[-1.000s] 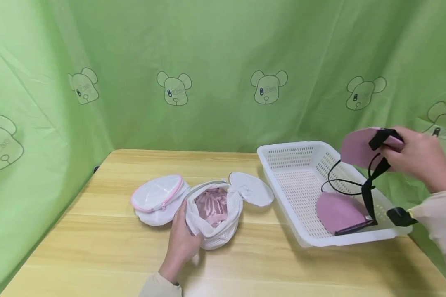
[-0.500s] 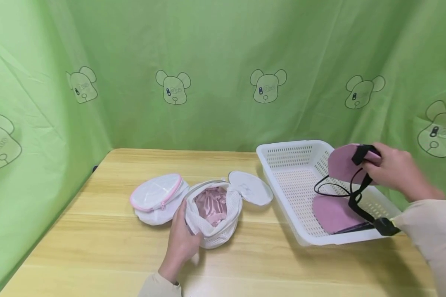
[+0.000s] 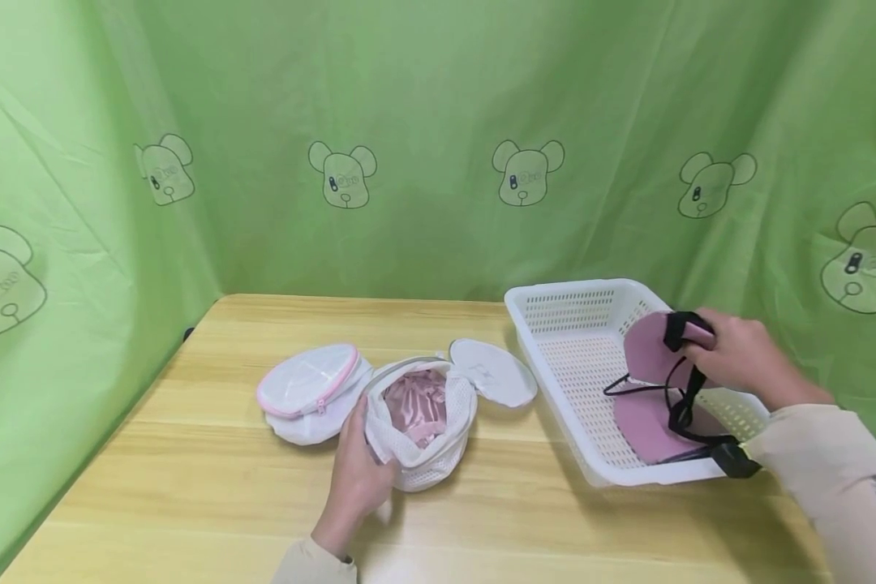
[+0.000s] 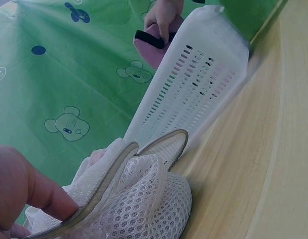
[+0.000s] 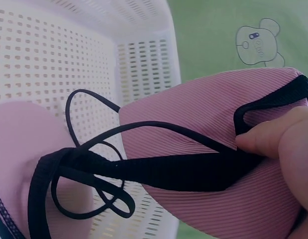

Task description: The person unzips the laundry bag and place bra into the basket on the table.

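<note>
My left hand [image 3: 361,474] grips the rim of a white mesh laundry bag [image 3: 441,466], which stands on the table with its lid [image 3: 492,373] folded out to the right. Shiny pink satin cloth [image 3: 418,405] lies inside the bag. In the left wrist view, a finger presses on the zip edge [image 4: 99,191]. On the right, my right hand [image 3: 737,357] pinches a pink ribbed bra [image 3: 646,349] with black straps. One cup is raised; the other cup [image 3: 650,426] lies low in the white basket [image 3: 599,466]. Black straps and thin cords [image 5: 149,172] hang tangled between the cups.
A second white laundry bag [image 3: 310,385] with a pink zip lies at the left, beside the first. The wooden table [image 3: 212,503] runs to a green curtain [image 3: 423,243] with bear-head prints at the back and sides.
My right hand has moved left and down, bringing the raised cup of the bra lower over the basket. The left hand and the mesh laundry bag have stayed in place.
</note>
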`<state>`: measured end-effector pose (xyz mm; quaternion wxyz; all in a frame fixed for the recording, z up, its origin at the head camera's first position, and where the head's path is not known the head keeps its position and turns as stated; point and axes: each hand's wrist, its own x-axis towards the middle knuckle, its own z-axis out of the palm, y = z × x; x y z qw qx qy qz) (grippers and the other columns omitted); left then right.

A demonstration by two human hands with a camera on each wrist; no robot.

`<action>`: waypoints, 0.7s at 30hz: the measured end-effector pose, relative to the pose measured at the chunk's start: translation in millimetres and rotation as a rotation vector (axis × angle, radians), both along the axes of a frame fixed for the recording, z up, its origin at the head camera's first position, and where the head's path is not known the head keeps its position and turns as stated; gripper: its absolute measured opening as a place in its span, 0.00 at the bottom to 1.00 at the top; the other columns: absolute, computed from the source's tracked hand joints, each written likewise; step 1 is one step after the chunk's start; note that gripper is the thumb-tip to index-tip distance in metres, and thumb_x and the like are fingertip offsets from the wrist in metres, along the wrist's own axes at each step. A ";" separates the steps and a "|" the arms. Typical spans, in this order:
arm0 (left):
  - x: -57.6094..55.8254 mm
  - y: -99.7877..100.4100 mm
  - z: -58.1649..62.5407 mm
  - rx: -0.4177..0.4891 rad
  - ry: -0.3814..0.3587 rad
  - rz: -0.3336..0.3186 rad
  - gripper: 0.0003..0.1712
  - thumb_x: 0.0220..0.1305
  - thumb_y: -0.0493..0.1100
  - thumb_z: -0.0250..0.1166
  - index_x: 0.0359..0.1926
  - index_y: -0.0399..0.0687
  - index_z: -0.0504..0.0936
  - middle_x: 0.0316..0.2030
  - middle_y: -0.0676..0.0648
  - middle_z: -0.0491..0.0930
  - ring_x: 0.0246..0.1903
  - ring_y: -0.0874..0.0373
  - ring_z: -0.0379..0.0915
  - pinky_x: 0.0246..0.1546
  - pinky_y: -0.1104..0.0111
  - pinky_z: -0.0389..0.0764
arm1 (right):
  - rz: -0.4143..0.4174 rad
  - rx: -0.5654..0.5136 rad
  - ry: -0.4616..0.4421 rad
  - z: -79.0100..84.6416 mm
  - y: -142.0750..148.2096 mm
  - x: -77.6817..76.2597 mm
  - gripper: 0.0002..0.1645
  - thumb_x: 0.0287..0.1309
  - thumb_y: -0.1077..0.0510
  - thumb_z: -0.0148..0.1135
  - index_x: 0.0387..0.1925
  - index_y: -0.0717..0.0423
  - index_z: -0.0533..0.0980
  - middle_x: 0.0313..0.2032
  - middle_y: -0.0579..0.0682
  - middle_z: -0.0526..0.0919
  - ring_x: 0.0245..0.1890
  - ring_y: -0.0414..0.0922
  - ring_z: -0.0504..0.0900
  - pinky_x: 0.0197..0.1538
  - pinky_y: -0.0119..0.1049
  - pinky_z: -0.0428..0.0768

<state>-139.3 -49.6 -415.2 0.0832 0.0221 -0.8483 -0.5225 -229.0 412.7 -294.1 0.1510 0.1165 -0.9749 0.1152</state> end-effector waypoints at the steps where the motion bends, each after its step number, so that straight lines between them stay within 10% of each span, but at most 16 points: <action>1: 0.1 0.0 -0.3 -0.001 0.000 0.001 0.60 0.39 0.22 0.67 0.75 0.42 0.49 0.71 0.34 0.51 0.68 0.33 0.50 0.65 0.43 0.55 | 0.006 0.003 0.000 -1.8 -0.8 -0.6 0.11 0.49 0.62 0.65 0.35 0.58 0.73 0.21 0.51 0.76 0.25 0.57 0.75 0.25 0.49 0.72; 13: -0.3 -0.2 0.3 -0.004 -0.008 0.001 0.61 0.39 0.23 0.67 0.75 0.43 0.49 0.72 0.35 0.51 0.68 0.33 0.50 0.65 0.43 0.55 | 0.027 0.014 -0.063 -10.2 -8.4 -5.1 0.17 0.54 0.59 0.65 0.42 0.64 0.71 0.22 0.53 0.76 0.26 0.57 0.75 0.26 0.50 0.73; 21: -0.6 -0.8 -0.1 0.000 -0.006 -0.004 0.61 0.40 0.23 0.67 0.75 0.43 0.48 0.72 0.35 0.50 0.68 0.34 0.50 0.65 0.44 0.55 | 0.034 -0.080 -0.131 -10.0 -15.7 -1.4 0.23 0.64 0.54 0.59 0.53 0.67 0.69 0.42 0.68 0.82 0.41 0.66 0.81 0.43 0.62 0.75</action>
